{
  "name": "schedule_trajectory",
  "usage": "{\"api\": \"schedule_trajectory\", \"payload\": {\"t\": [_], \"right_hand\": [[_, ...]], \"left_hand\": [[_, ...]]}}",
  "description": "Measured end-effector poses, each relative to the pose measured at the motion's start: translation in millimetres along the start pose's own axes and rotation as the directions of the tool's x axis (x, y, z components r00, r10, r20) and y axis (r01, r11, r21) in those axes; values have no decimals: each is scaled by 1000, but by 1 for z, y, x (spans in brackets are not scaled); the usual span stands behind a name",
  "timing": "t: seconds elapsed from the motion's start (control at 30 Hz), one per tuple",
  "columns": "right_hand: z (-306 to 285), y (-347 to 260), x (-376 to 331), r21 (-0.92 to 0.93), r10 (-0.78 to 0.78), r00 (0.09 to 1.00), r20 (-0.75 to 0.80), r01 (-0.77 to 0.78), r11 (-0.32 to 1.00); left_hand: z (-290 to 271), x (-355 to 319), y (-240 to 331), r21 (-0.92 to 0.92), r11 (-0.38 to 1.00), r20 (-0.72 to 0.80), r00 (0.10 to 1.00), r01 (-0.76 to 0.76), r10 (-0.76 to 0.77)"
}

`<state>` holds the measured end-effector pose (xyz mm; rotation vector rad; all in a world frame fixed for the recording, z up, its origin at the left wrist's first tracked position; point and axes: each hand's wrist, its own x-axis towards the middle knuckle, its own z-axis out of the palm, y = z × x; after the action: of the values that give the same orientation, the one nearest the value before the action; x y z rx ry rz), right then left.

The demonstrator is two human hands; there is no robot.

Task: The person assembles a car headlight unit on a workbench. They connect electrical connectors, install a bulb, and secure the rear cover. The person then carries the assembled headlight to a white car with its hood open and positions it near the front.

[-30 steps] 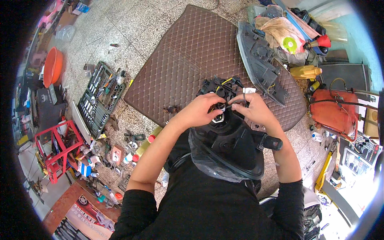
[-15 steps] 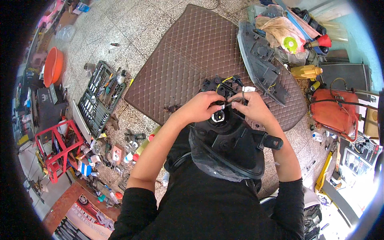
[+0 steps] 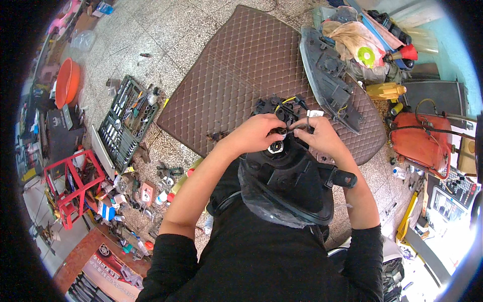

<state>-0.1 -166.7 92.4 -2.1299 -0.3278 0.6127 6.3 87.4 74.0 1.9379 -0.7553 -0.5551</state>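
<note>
Hands (image 3: 258, 134) at black lamp (image 3: 289, 173), second lamp (image 3: 327, 73) on quilted mat (image 3: 229, 70), toolkit (image 3: 132, 121) nearby

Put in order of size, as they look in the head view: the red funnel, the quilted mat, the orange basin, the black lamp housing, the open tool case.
1. Quilted mat
2. Black lamp housing, perhaps enlarged by nearness to the camera
3. Open tool case
4. Orange basin
5. Red funnel

Bright light over the floor (image 3: 166, 30); blown-out white glare at four o'clock; the shirt (image 3: 271, 261) at six o'clock nearly featureless black (the dark housing (image 3: 294, 176) shows faint sheen); centre fairly sharp; edges bowed, softer at nine o'clock.
</note>
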Motion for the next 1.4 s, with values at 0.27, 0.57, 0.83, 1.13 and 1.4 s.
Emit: {"api": "schedule_trajectory", "payload": {"t": [0.27, 0.57, 0.83, 1.13, 1.4], "right_hand": [[-1, 1, -4, -19, 13, 1000, -8, -13, 1000], [-10, -8, -9, 10, 45, 988, 145, -47, 999], [-9, -11, -15, -246, 57, 955, 292, 17, 969], [-14, -27, -9, -489, 187, 904, 384, 27, 872], [-23, -53, 0, -555, 248, 834, 493, 82, 828]], "left_hand": [[2, 10, 1, 109, 994, 84, 996, -10, 1], [-1, 11, 3, 113, 992, 179, 983, -49, 28], [8, 12, -1, 266, 950, 307, 949, -162, 76], [7, 11, -3, 323, 919, 312, 942, -228, 124], [8, 7, -4, 321, 916, 296, 944, -239, 143]]}}
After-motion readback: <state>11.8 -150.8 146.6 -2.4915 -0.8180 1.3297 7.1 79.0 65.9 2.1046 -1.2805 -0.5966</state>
